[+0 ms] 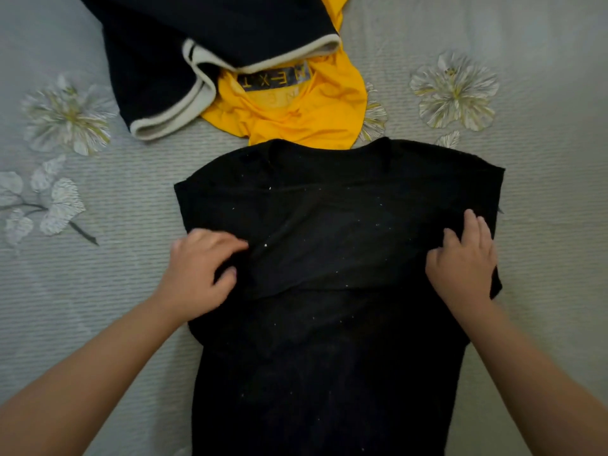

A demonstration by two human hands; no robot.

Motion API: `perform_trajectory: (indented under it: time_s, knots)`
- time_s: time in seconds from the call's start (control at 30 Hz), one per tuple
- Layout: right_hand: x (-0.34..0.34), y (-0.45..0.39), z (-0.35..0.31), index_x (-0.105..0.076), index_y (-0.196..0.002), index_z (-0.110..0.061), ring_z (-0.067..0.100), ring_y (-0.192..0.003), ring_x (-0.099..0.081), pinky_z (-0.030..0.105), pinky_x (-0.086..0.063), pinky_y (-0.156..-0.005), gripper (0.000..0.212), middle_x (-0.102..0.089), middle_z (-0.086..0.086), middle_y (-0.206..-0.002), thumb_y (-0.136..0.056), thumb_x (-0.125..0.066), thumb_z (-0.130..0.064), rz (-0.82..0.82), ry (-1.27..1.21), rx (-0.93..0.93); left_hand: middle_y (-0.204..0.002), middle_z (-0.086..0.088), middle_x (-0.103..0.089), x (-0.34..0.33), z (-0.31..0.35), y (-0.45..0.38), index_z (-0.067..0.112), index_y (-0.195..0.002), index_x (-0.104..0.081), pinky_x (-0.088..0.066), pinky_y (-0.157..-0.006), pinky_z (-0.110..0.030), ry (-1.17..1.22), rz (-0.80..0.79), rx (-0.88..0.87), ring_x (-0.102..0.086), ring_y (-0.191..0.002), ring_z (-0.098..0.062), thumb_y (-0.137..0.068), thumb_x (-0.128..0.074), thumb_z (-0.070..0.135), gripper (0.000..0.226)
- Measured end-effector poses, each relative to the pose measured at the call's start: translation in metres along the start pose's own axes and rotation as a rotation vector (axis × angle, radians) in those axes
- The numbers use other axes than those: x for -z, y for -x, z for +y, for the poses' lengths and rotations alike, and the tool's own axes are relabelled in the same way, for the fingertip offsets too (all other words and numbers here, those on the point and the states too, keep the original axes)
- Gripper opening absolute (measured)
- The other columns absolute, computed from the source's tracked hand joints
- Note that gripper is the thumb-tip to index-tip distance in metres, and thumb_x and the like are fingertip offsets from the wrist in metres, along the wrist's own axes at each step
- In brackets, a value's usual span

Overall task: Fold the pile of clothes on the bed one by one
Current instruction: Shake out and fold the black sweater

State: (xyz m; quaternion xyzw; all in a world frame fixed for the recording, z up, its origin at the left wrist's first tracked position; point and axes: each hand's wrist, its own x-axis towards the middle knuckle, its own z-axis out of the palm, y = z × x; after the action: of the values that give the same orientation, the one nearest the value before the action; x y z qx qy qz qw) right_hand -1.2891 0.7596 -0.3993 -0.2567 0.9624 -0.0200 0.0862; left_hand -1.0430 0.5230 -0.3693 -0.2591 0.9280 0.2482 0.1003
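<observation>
1. Black shirt (329,258) lies flat on the bed (98,291), collar away from the person
2. Left hand (200,271) pinches its left edge
3. Right hand (467,261) rests, fingers curled, on its right side

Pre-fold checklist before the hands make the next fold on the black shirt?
1. Black cotton T-shirt lies flat, collar away from the person: ok.
2. Sleeves already folded in over the body: ok.
3. Left hand on the shirt's left edge: ok; firm grip: cannot tell.
4. Right hand on the right edge: ok.
5. Fold path clear of the yellow shirt: not ok, collar overlaps it.
6. Hem straight: cannot tell, out of frame.
</observation>
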Motion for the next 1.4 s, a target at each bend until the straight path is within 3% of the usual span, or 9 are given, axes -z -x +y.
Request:
perform_trajectory:
  time_s: [0.1,0.2,0.37,0.47,0.73,0.87,1.03,1.2,1.4]
  knots:
    - [0.006,-0.013,0.002,-0.060,-0.102,0.017,0.048,-0.129,-0.032,0.057,-0.025,-0.107,0.027,-0.037,0.036,-0.135,-0.080,-0.050,0.004,0.063,-0.033,0.072,-0.120,-0.020,-0.057,0.012,-0.002,-0.041,-0.001,-0.122,-0.054,-0.036,-0.090,-0.047,-0.084,0.251,0.176,-0.049,-0.111,-0.040,-0.080,-0.041,0.014,0.047]
    - [0.011,-0.030,0.005,-0.058,-0.110,0.011,0.039,-0.128,-0.037,0.050,-0.023,-0.109,0.030,-0.045,0.029,-0.132,-0.082,-0.052,0.003,-0.050,-0.038,0.019,-0.121,-0.016,-0.056,0.014,-0.013,-0.073,0.007,-0.127,-0.051,-0.025,-0.095,-0.039,-0.141,0.122,0.264,-0.041,-0.118,-0.031,-0.089,-0.040,0.013,0.040]
    - [0.021,-0.045,0.006,-0.064,-0.087,0.011,0.045,-0.081,-0.056,0.053,-0.042,-0.079,0.019,-0.058,0.032,-0.085,-0.072,-0.053,0.014,0.085,-0.069,0.060,-0.070,-0.023,-0.061,0.028,-0.032,-0.085,-0.004,-0.076,-0.061,-0.032,-0.064,-0.035,-0.181,0.149,0.040,-0.055,-0.072,-0.036,-0.073,-0.019,0.033,0.056]
    - [0.017,-0.046,0.004,-0.065,-0.082,0.011,0.044,-0.069,-0.057,0.053,-0.043,-0.071,0.023,-0.057,0.031,-0.078,-0.064,-0.053,0.018,0.169,-0.019,0.154,-0.061,-0.021,-0.056,0.033,-0.046,-0.088,-0.003,-0.066,-0.056,-0.028,-0.060,-0.033,-0.286,0.126,0.014,-0.052,-0.064,-0.035,-0.070,-0.017,0.034,0.054]
    - [0.004,-0.032,-0.015,-0.063,-0.099,0.009,0.047,-0.121,-0.043,0.068,-0.013,-0.101,0.021,-0.050,0.032,-0.125,-0.081,-0.057,0.000,0.165,0.068,0.071,-0.101,-0.027,-0.055,0.009,-0.032,-0.086,-0.006,-0.094,-0.054,-0.022,-0.073,-0.042,-0.286,0.230,0.301,-0.046,-0.095,-0.039,-0.069,-0.035,0.015,0.038]
    - [-0.008,0.008,-0.041,-0.054,-0.120,0.002,0.046,-0.129,-0.034,0.061,-0.011,-0.100,0.047,-0.041,0.030,-0.136,-0.086,-0.039,-0.025,0.135,0.059,0.226,-0.121,-0.028,-0.054,-0.012,0.007,-0.052,-0.007,-0.111,-0.055,-0.035,-0.096,-0.053,-0.176,0.380,0.106,-0.048,-0.115,-0.045,-0.074,-0.042,0.015,0.045]
    - [-0.036,0.055,-0.046,-0.030,-0.142,-0.014,0.026,-0.136,0.002,0.053,0.007,-0.105,0.071,-0.016,0.016,-0.152,-0.083,-0.014,-0.050,-0.154,0.038,0.216,-0.126,-0.024,-0.054,-0.060,0.025,0.011,-0.006,-0.116,-0.058,-0.025,-0.095,-0.059,-0.302,0.063,0.064,-0.049,-0.117,-0.043,-0.080,-0.034,0.035,0.059]
    - [-0.044,0.050,-0.041,-0.038,-0.138,-0.011,0.040,-0.137,-0.021,0.056,0.000,-0.104,0.064,-0.028,0.020,-0.148,-0.086,-0.028,-0.047,-0.111,0.016,0.245,-0.135,-0.023,-0.046,-0.073,0.009,0.015,-0.005,-0.126,-0.049,-0.020,-0.103,-0.057,-0.287,0.044,0.074,-0.039,-0.127,-0.042,-0.082,-0.033,0.040,0.065]
    - [-0.043,0.048,-0.029,-0.016,-0.146,-0.020,0.025,-0.143,0.004,0.048,0.010,-0.110,0.058,-0.002,0.008,-0.156,-0.096,-0.033,-0.041,-0.182,-0.110,0.272,-0.149,-0.017,-0.024,-0.080,0.015,0.019,0.000,-0.140,-0.031,-0.001,-0.110,-0.052,-0.303,0.097,0.129,-0.014,-0.140,-0.033,-0.093,-0.043,0.034,0.059]
